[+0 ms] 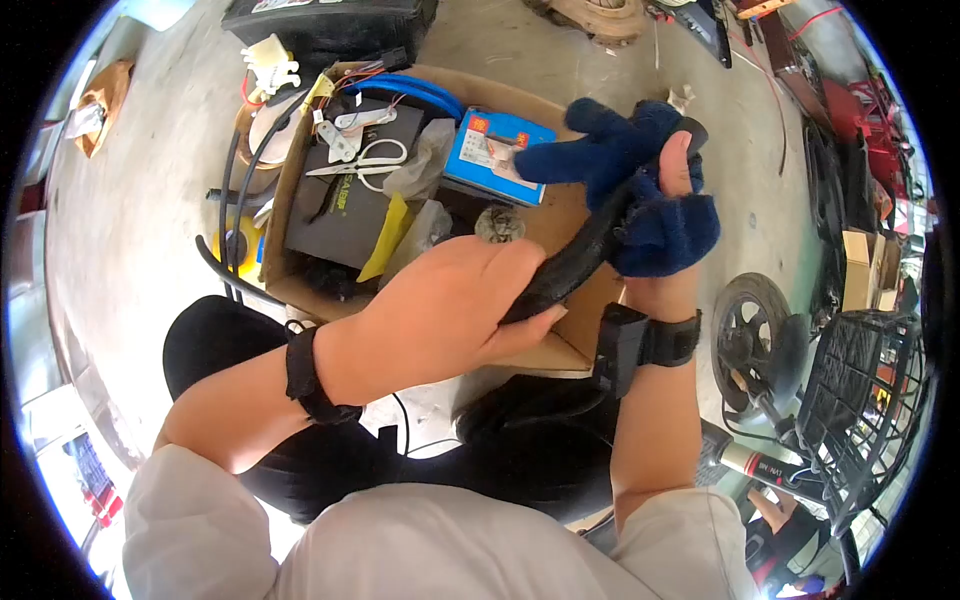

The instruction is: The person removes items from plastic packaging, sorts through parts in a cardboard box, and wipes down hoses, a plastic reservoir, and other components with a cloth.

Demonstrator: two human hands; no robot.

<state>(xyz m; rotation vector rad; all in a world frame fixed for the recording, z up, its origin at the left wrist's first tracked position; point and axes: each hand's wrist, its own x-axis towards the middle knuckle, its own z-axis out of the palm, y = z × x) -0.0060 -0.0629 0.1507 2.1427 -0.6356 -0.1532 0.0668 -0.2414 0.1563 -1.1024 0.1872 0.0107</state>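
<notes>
Right of centre, our left hand (450, 300) grasps a black tube (578, 262); our right hand (676, 178) clasps a blue glove (663, 238) against its upper part, leaving the stretch between uncovered.

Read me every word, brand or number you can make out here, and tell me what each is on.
"LV", rest blurred: white-and-red tube.
"SA", sideways, rest unclear: dark flat box.
Orange-backed characters, too blurred: blue box.
White label, too small: black case.
No number reads clearly.
</notes>
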